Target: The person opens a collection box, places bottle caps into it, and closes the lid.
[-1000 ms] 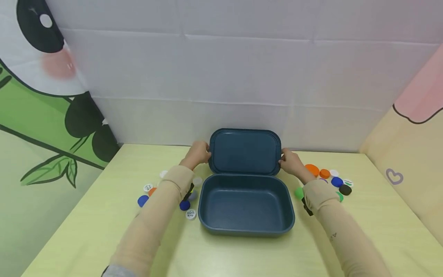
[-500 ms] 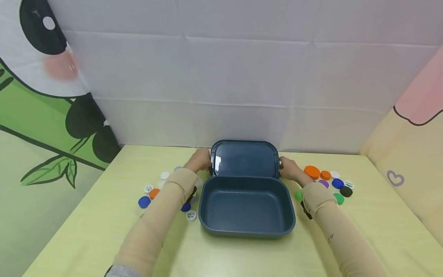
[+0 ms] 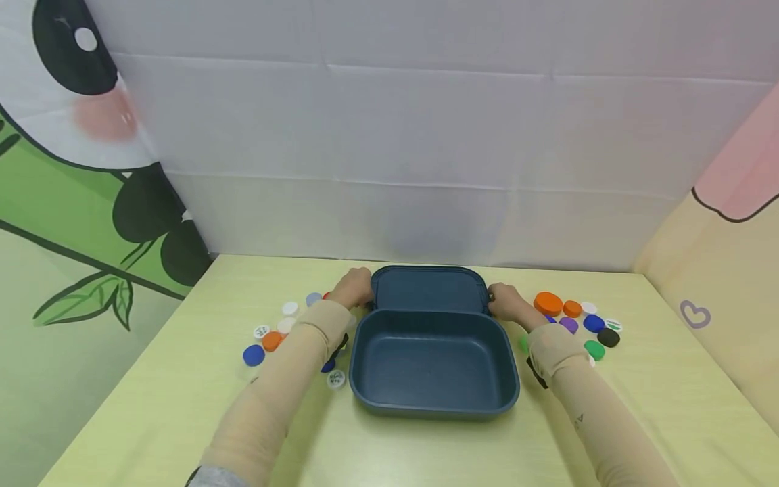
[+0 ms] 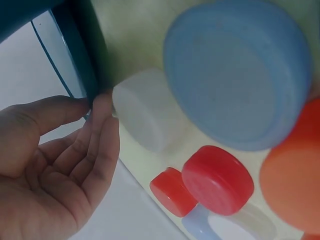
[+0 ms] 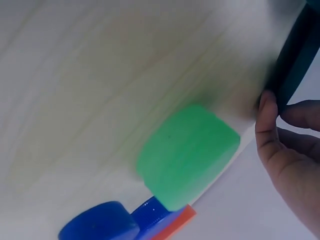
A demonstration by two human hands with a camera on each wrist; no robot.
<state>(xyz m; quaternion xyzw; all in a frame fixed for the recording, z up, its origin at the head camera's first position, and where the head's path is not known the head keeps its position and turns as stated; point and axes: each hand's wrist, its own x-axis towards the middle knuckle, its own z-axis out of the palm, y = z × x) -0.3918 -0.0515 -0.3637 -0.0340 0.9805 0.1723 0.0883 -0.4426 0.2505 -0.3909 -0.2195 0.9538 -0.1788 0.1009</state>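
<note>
A dark blue rectangular box stands uncovered on the table, nothing inside it. Behind its far rim lies its matching lid, tilted low toward the table. My left hand pinches the lid's left edge; in the left wrist view the thumb and fingertips meet at that dark edge. At the opposite edge, my right hand pinches the lid between thumb and fingers, as the right wrist view also shows with the lid's edge at the fingertips. The box hides the lid's near edge in the head view.
Several loose bottle caps lie left of the box, among them a blue cap and an orange cap. More are on the right, including a large orange cap and a black cap. A white cloth wall rises behind the table.
The lid has tipped down from nearly upright behind the box to a low slant. Both hands have lowered with it, still gripping its sides. The box stays in place.
</note>
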